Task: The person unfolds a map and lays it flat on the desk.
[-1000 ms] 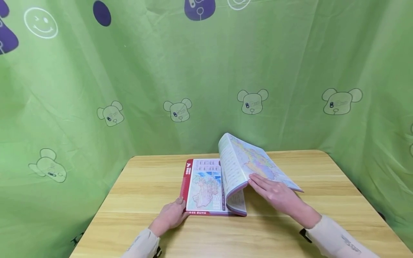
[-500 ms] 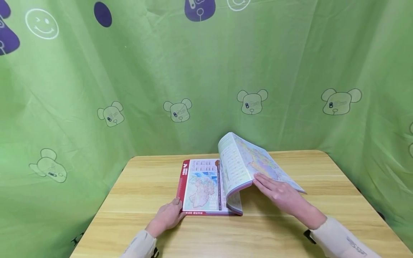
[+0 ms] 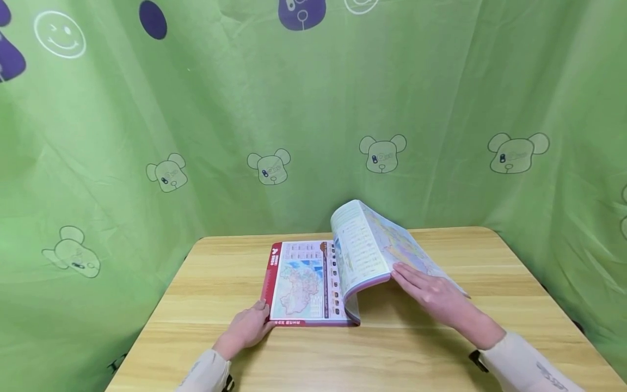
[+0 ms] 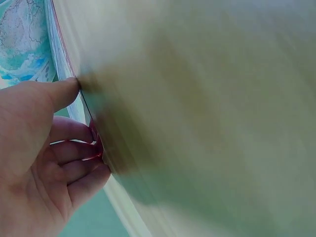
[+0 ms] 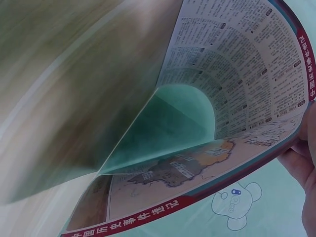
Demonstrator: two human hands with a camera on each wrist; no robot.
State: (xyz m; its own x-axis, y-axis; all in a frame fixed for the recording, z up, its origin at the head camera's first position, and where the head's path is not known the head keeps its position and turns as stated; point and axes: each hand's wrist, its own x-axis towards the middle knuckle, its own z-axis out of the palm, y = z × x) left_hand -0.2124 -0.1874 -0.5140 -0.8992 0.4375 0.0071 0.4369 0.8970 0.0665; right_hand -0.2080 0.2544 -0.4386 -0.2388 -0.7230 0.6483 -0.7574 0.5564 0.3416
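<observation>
A folded map (image 3: 297, 288) with a red border lies on the table, its right part lifted and bent over into a curl. My left hand (image 3: 247, 326) holds its near left corner, thumb and fingertips at the edge, as the left wrist view also shows. On the right, my right hand (image 3: 433, 296) grips the near edge of the raised part, fingers lying on the coloured map face. The right wrist view shows the inside of the curl, printed with text and a small map (image 5: 185, 170); only part of the right hand (image 5: 301, 158) appears there.
The wooden table (image 3: 220, 283) carries the map near its middle. A green curtain (image 3: 313, 98) with bear and smiley prints hangs close behind the table and along both sides.
The left hand and the flat part of the map have slid left. My right hand has moved right with the raised part, so the curl stands wider and more of the lower page shows.
</observation>
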